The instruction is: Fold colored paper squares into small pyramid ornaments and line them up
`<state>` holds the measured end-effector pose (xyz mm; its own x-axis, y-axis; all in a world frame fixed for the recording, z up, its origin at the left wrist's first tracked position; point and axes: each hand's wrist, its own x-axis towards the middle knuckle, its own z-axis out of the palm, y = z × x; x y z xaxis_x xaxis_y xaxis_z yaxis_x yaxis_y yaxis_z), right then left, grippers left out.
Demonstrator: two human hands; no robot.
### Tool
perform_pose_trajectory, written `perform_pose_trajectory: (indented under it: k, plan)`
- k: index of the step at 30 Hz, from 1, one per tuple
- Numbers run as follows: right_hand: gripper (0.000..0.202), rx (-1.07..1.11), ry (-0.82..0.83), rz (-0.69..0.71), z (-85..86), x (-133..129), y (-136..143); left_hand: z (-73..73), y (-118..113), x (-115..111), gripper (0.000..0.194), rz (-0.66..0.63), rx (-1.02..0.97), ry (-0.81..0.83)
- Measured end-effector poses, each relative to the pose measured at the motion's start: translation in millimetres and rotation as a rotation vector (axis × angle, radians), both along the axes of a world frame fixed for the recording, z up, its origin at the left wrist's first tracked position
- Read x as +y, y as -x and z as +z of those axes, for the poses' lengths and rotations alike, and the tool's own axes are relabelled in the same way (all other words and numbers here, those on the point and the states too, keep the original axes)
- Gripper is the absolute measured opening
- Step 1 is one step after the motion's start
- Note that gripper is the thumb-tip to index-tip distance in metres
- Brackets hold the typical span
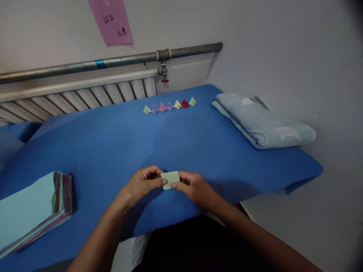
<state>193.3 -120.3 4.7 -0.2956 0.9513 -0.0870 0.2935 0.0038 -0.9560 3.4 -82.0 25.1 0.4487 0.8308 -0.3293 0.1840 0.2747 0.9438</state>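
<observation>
A small pale green piece of paper (171, 176) is held up between my two hands, near the front edge of the blue-covered bed. My left hand (146, 182) pinches its left side, thumb on the near face. From the right, my right hand (193, 186) grips its lower right part, with the thumb also on the near face. The fingers behind the paper are mostly hidden. A faint diagonal crease shows on it. Farther back, a row of small folded paper shapes (162, 107) in green, purple, pink, yellow and red stands on the sheet.
A stack of coloured paper (27, 211) lies at the left. A folded light blue blanket (263, 122) rests at the right by the wall. Behind the bed are a white radiator (110, 92), a metal pipe (127, 60) and a pink paper note (113, 22).
</observation>
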Motion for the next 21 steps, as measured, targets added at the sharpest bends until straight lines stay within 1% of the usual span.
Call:
perform_pose_trajectory:
  k: [2, 4, 5, 7, 9, 11, 14, 17, 21]
  plan:
    - [0.018, -0.158, -0.196, 0.026, -1.1, 2, -3, 1.7, 2, 1, 0.013, -0.101, 0.122, -0.191]
    - [0.018, -0.330, -0.448, 0.068, -3.3, 6, -6, -1.9, 2, -1, 0.003, -0.139, 0.277, -0.494]
    - [0.016, -0.416, -0.565, 0.091, -4.7, 8, -7, -5.9, 1, -2, 0.003, -0.134, 0.346, -0.664]
    - [0.015, -0.570, -0.754, 0.118, -8.1, 12, -9, -17.6, 0, -7, 0.009, -0.106, 0.443, -0.966]
    - [0.018, -0.677, -0.878, 0.113, -12.3, 15, -10, -31.4, -2, -11, 0.012, -0.060, 0.493, -1.164]
    - [0.020, -0.722, -0.944, 0.098, -17.1, 17, -10, -43.8, -3, -15, 0.012, -0.002, 0.535, -1.276]
    - [0.018, -0.736, -0.969, 0.102, -24.5, 17, -9, -55.1, -2, -17, 0.013, 0.037, 0.591, -1.349]
    - [0.016, -0.752, -0.955, 0.133, -30.5, 17, -9, -56.6, -2, -18, 0.014, -0.025, 0.613, -1.360]
    - [0.016, -0.803, -0.909, 0.186, -32.8, 15, -12, -51.6, -1, -22, 0.015, -0.145, 0.653, -1.343]
